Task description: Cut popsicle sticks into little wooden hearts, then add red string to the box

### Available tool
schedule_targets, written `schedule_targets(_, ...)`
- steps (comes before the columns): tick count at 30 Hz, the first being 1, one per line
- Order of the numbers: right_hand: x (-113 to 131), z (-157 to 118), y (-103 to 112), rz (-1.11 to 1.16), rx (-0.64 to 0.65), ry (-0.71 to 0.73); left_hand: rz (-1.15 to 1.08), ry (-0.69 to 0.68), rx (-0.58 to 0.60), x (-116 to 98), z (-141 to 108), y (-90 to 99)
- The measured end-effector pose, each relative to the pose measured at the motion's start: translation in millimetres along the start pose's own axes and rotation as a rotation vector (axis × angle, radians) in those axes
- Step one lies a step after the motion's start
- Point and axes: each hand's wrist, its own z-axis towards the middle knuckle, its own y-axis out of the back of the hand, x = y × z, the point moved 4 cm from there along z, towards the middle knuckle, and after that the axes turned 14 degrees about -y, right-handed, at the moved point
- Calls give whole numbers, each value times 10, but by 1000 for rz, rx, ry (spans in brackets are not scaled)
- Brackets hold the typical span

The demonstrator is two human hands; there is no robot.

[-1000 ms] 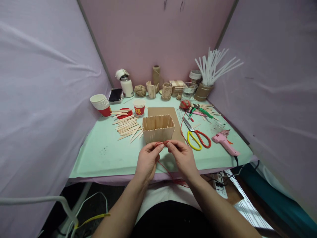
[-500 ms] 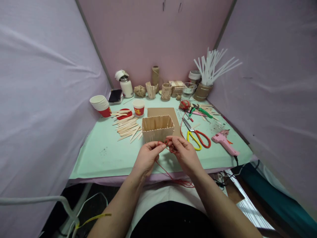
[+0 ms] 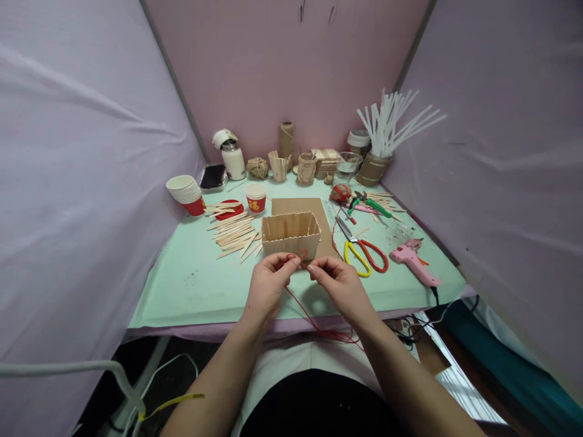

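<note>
Red cord [image 3: 304,311] runs between my two hands in small loops and trails down to a loose heap at the table's front edge. My left hand [image 3: 272,280] pinches the cord between thumb and forefinger. Close beside it on the right, my right hand [image 3: 337,283] also pinches the cord at its fingertips. Just beyond my fingers, a box of wooden sticks [image 3: 290,237] stands upright on a brown board [image 3: 323,224]. Scissors [image 3: 359,249] with one yellow and one red handle lie right of the box.
Loose wooden sticks [image 3: 234,233] and paper cups [image 3: 255,198] occupy the left side. A pink glue gun [image 3: 415,262], green-handled pliers [image 3: 376,205] and a ball of red cord [image 3: 339,193] lie on the right. Jars, twine and a glass bowl [image 3: 347,167] line the back.
My right hand has moved slightly right and down, its fingers now less bunched. A red loop now shows upright between the hands, in front of the box.
</note>
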Motion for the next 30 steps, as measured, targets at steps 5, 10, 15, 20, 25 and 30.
schedule_targets(5, -4, -31, -12, -61, 25, 7, -6, -22, -3, -25, -4, 4)
schedule_targets(10, 226, -103, 110, -344, -183, 301, 170, -137, -1, -112, -31, 5)
schedule_targets(15, 470, -168, 80, -629, -202, 576, 504, -327, 103, -175, -87, -44)
schedule_targets(20, 448, -112, -7, -664, -81, 525, 625, -373, 158, -176, -125, -76)
schedule_targets(25, 354, -50, 54, -356, -49, 287, 324, -157, 142, -80, -112, -88)
schedule_targets(30, 264, -3, 78, -125, 59, 119, 19, 62, 158, 6, -128, -151)
